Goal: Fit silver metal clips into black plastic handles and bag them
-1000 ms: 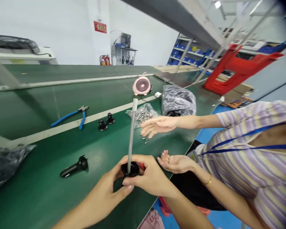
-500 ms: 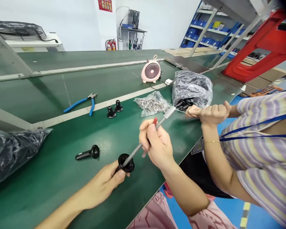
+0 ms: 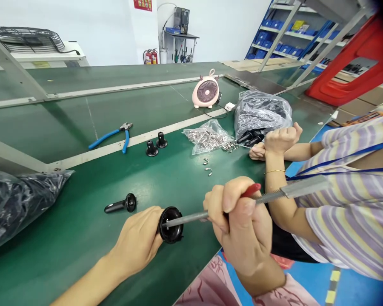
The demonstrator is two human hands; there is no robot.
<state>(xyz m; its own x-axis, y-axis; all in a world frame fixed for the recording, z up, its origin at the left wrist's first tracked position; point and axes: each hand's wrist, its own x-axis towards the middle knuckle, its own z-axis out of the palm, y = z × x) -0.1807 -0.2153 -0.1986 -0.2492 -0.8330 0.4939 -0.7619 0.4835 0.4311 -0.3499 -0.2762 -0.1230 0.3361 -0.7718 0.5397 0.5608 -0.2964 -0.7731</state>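
My left hand [image 3: 135,242] grips a round black plastic cup-shaped part [image 3: 170,227] at its flange, low on the green bench [image 3: 67,238]. My right hand [image 3: 241,225] is closed around a long steel rod [image 3: 191,219] with a red grip [image 3: 251,190]. The rod's tip reaches the centre of the black part, and a grey sleeve sits at its far end. My fingers hide the middle of the rod. Another person's hands [image 3: 274,144] are balled together beyond, near a bag of small metal pieces [image 3: 207,137].
A black part with a stem [image 3: 121,204] lies near my left hand, and two more [image 3: 156,144] stand upright beyond it. Blue-handled pliers [image 3: 123,135], loose metal clips [image 3: 207,165], a black-filled plastic bag [image 3: 261,112] and a pink fan [image 3: 206,92] sit on the bench.
The rod has swung from upright to nearly level, pointing right. My hands have moved apart slightly. The other person's open hands have closed into fists near the bag.
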